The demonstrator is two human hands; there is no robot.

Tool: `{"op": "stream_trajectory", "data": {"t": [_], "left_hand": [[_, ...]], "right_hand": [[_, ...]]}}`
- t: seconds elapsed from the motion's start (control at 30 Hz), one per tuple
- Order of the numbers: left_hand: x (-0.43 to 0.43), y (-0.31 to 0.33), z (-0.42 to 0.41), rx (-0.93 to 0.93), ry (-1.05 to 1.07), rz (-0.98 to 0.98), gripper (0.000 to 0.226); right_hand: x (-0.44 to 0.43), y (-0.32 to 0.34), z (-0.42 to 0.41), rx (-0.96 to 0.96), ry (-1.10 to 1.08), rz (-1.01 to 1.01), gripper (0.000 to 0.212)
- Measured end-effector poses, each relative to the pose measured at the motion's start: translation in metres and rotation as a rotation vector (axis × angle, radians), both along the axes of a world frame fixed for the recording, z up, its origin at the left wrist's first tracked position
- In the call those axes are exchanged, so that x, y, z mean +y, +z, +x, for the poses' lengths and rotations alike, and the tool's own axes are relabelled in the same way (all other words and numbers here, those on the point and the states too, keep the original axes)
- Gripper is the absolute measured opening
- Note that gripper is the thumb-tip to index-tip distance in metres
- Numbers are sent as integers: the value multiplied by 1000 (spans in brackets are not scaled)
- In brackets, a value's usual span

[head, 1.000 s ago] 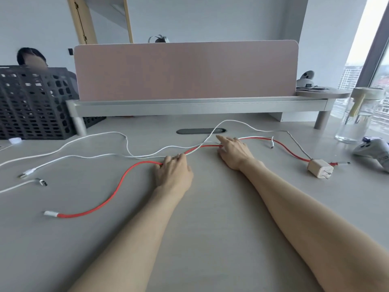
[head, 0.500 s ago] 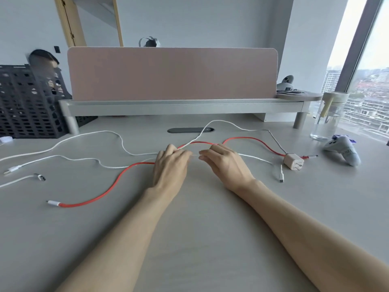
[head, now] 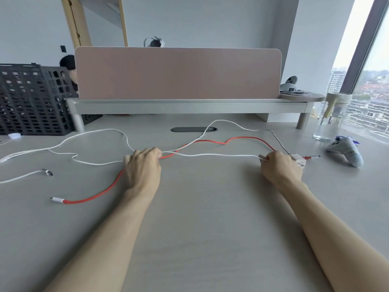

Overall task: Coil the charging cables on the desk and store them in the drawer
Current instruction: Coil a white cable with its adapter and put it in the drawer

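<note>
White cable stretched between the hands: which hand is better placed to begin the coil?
Probably the right hand. Its grip pinches the white cable, apparently near its end, beside the charger plug. The left hand holds it mid-length, where the red cable crosses.

Uncoiled red cable and white cables, loosely crossed, lying flat.

Premises: high-rise office. Evidence: shared desk split by a pink divider panel; cable slot in the desktop; black file crates; full-height window overlooking city towers; a second person beyond the panel.
</note>
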State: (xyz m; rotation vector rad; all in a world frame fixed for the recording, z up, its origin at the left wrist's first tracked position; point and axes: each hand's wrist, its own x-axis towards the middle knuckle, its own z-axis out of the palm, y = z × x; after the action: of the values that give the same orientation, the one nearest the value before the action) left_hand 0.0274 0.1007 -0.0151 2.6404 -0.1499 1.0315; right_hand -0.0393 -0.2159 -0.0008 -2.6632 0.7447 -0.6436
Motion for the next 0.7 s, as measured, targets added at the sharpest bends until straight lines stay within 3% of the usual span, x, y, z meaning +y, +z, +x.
{"op": "stream_trajectory", "data": {"t": [0.1, 0.13, 0.23, 0.33, 0.43, 0.57, 0.7], "left_hand": [[-3, -4, 7, 48, -8, 60, 17], [-7, -7, 9, 55, -46, 69, 26], [-22, -7, 4, 24, -307, 36, 78], [-36, 4, -18, 166, -625, 132, 98], [-53, 5, -30, 372, -747, 67, 89], [-61, 3, -24, 233, -727, -123, 34], [-53, 4, -15, 187, -611, -256, 27]], "right_hand": [[-1, 7, 2, -21, 4, 251, 27], [3, 9, 4, -59, 72, 388, 27], [31, 20, 0, -201, 314, 798, 34], [59, 35, -7, -214, 445, 1019, 37], [76, 45, -13, -130, 635, 1395, 26], [84, 53, -25, -12, 902, 1589, 14], [84, 60, -36, -13, 1002, 1709, 14]]}}
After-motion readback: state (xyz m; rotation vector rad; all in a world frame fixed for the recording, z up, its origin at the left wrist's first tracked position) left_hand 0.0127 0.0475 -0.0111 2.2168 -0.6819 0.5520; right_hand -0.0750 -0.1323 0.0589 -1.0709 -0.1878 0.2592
